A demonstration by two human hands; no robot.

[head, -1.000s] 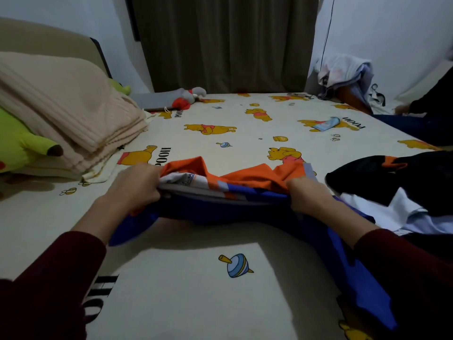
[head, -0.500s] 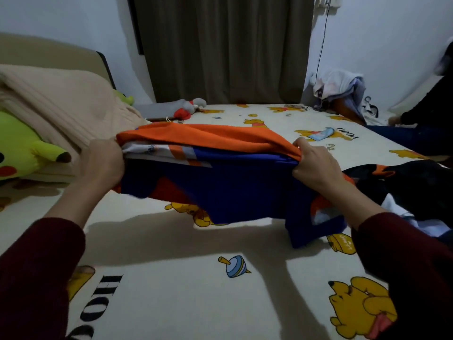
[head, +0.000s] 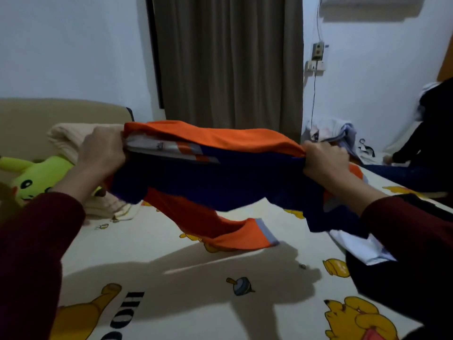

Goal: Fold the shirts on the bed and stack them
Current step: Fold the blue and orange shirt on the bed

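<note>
An orange and dark blue shirt point(head: 210, 173) hangs in the air above the bed point(head: 171, 273), stretched wide between my two hands. My left hand point(head: 103, 150) grips its left end and my right hand point(head: 323, 160) grips its right end. An orange sleeve with a grey cuff dangles below, close to the sheet. A pile of dark and white shirts point(head: 362, 246) lies on the bed under my right forearm, partly hidden by the sleeve.
A folded beige blanket point(head: 66, 133) and a yellow-green plush toy point(head: 36, 175) lie at the left by the headboard. More clothes point(head: 331, 131) are heaped at the far right. A person in dark clothes point(head: 426, 133) sits at the right edge. A brown curtain hangs behind.
Both hands have lifted the orange and blue shirt from the sheet up into the air and pulled it wider. The camera has tilted upward.
</note>
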